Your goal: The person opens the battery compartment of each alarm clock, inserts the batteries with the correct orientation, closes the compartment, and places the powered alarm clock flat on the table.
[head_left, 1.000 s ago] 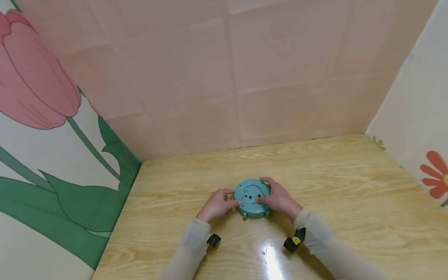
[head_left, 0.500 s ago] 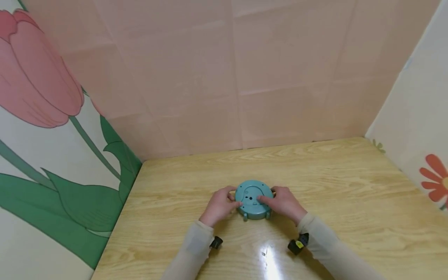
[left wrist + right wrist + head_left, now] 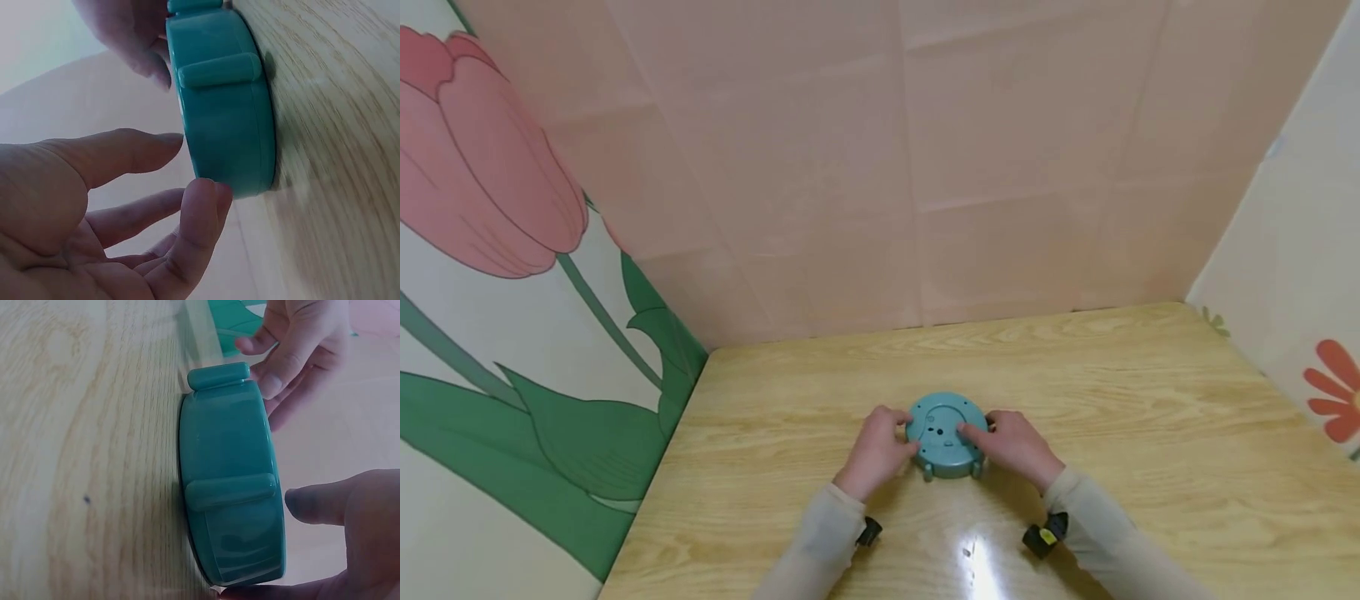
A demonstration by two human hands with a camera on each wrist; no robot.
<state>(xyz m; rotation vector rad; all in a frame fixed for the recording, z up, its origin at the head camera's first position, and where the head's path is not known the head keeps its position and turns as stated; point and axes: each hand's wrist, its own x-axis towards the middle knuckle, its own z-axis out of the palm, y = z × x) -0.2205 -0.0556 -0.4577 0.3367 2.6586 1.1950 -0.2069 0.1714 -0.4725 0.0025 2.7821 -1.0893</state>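
Note:
A round teal alarm clock (image 3: 947, 442) lies face down on the wooden table, its back with small dark holes upward and two stubby feet toward the person. At its left side, the left hand (image 3: 877, 450) holds the rim, thumb at the upper edge and fingertips against the side, as the left wrist view shows. From the right, the right hand (image 3: 1017, 446) grips it with the thumb over the back near the centre. Its index finger (image 3: 275, 592) runs along the clock's side. The clock's face is hidden against the table.
The wooden table (image 3: 775, 392) meets a pink sheet-covered wall (image 3: 820, 208) at the back. A panel with a painted tulip (image 3: 512, 183) stands at the left, a white wall with a red flower (image 3: 1333, 392) at the right. Each wrist carries a small black camera (image 3: 1041, 537).
The right hand's fingers have come from the clock's far edge down to its right side, and its thumb has stayed over the back. The left hand keeps its place at the left rim.

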